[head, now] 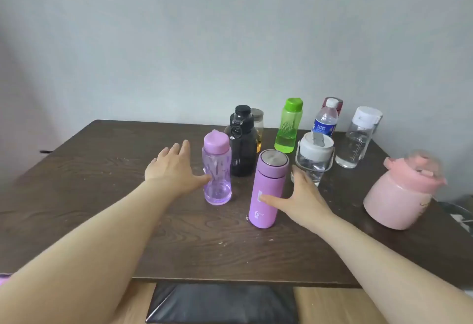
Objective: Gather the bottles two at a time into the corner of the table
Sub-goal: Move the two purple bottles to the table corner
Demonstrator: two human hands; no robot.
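Note:
A clear purple bottle [217, 170] stands upright near the table's middle. My left hand [174, 167] is spread just left of it, thumb tip touching its side, fingers not wrapped around. A matte purple flask [267, 190] with a steel lid stands a little nearer. My right hand [299, 198] is spread to its right, thumb resting on its body, fingers not closed. Behind them stand a black jug [242, 142], a green bottle [289, 125], a blue-labelled water bottle [325, 119], a white-lidded clear cup [315, 157] and a tall clear bottle [358, 139].
A fat pink jug [399, 195] sits near the table's right edge, blurred at its lid. A small amber jar [258, 126] and a dark red bottle [337, 103] peek out behind others. The dark wooden table [102, 183] meets the wall at the back. A black seat [222, 303] lies below the front edge.

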